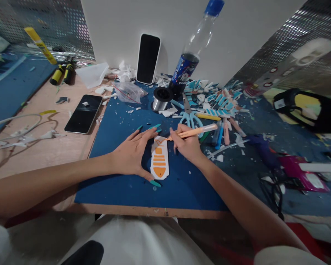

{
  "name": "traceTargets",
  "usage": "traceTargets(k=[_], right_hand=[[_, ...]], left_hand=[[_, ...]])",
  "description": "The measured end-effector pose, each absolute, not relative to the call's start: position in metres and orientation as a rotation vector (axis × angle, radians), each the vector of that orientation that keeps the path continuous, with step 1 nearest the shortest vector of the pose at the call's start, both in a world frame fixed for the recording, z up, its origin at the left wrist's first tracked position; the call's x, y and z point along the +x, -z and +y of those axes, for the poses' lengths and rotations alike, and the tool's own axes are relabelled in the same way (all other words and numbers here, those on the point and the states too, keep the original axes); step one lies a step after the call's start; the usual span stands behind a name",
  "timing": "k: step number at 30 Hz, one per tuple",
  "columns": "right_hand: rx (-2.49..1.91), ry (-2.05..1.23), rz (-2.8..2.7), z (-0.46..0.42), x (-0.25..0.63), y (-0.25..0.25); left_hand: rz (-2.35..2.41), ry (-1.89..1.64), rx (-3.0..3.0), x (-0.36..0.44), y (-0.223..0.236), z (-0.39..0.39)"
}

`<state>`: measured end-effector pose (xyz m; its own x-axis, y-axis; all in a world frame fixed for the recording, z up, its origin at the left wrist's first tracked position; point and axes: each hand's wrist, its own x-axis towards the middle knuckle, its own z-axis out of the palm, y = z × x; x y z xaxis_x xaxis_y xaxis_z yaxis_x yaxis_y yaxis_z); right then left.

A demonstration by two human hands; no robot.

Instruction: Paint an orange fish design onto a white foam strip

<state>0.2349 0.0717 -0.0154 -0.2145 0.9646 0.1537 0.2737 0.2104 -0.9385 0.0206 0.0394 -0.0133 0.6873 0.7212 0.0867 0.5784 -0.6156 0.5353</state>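
Observation:
A small white piece with an orange striped fish-like drawing (159,161) lies flat on the blue mat (121,191). My right hand (187,146) grips an orange marker (196,131), its tip at the piece's upper right corner, where orange lines show. Around the left side of the piece, my left hand (134,151) rests with fingers spread. Its thumb reaches the lower left edge and its fingertips lie near the top. Just beyond my right hand are light-blue-handled scissors (191,119) and a yellow stick (208,116).
A wire spool (161,100) and a cola bottle (185,70) stand behind the mat, beside a propped phone (148,59). Blue and white scraps (220,101) pile up at the back right. Another phone (84,114) lies left, near cables (19,141). Pliers (63,72) lie farther back.

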Motion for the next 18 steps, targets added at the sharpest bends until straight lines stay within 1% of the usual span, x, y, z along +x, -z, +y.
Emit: traceTargets(k=[5, 18], right_hand=[[-1.179, -1.026, -1.705, 0.0717, 0.2359, 0.0158], [-1.071, -1.210, -1.740, 0.0710, 0.2354, 0.0077]], left_hand=[[1.001, -0.399, 2.423, 0.0211, 0.0142, 0.0398], [1.019, -0.385, 2.424, 0.0213, 0.0157, 0.0405]])
